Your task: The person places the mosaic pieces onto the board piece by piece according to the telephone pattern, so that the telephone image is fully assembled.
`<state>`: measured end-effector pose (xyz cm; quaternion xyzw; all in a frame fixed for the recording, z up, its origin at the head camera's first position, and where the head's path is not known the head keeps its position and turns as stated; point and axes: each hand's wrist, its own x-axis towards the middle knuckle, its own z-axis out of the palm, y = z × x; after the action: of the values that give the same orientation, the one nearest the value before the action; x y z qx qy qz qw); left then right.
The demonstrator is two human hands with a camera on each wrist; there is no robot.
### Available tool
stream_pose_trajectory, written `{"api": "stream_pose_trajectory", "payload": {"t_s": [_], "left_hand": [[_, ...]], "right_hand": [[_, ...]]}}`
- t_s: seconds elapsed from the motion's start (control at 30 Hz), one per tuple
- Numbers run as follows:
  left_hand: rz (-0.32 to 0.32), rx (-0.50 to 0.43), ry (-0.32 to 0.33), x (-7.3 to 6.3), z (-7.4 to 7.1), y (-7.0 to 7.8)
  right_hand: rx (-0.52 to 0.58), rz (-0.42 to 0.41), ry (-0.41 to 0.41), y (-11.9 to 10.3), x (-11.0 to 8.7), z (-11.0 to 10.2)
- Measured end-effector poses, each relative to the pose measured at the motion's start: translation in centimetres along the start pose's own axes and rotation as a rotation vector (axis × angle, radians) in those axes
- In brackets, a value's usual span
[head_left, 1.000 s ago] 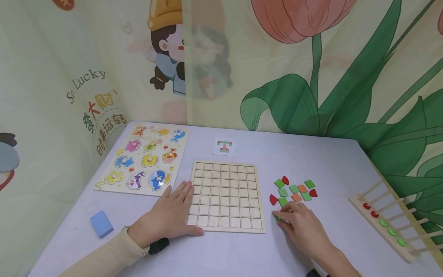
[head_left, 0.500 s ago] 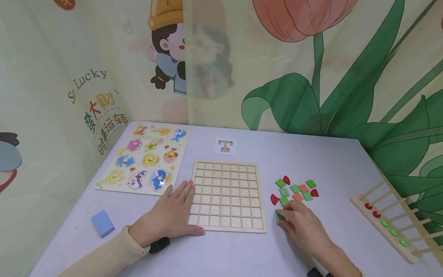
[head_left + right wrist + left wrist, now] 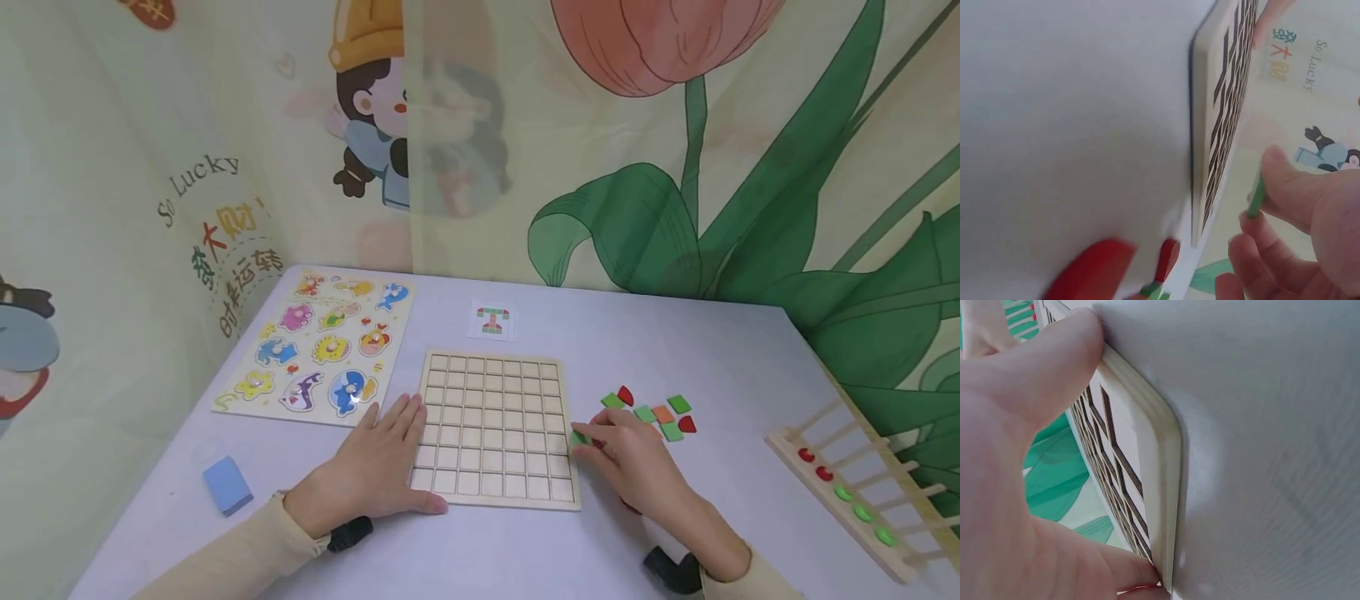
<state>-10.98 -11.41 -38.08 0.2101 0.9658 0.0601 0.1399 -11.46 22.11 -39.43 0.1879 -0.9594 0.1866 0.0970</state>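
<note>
My left hand [image 3: 367,467] lies at the near left corner of a wooden grid board [image 3: 491,435]. Its straight fingers touch the left side and its thumb the front edge, as the left wrist view also shows. Between thumb and fingertip, my right hand [image 3: 641,458] pinches a green square tile [image 3: 579,438] beside the board's right edge. The right wrist view shows this tile [image 3: 1257,195] raised above the tabletop. Behind and partly under the right hand lie loose pieces: green squares [image 3: 678,404], orange squares [image 3: 662,414] and red quarter-circles [image 3: 687,424]. The hand hides some of them.
A card [image 3: 492,321] with a coloured tile pattern lies behind the board. An animal knob puzzle [image 3: 315,350] is at the back left, with a blue block [image 3: 227,486] in front of it. A wooden peg rack [image 3: 832,496] with red and green rings stands at the right.
My right hand has moved left and slightly away from me, carrying the green tile from in front of the loose pieces to the board's right edge. The left hand has stayed put.
</note>
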Motion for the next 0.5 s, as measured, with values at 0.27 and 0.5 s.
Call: {"api": "stream_pose_trajectory", "payload": {"t_s": [0.27, 0.5], "left_hand": [[-0.017, 0.006, -0.001, -0.1, 0.1, 0.1], [-0.024, 0.029, -0.001, 0.0, 0.1, 0.2]], "right_hand": [[0.022, -0.087, -0.07, -1.2, 4.8, 1.3], [0.029, -0.103, -0.102, -1.2, 7.3, 2.5]]}}
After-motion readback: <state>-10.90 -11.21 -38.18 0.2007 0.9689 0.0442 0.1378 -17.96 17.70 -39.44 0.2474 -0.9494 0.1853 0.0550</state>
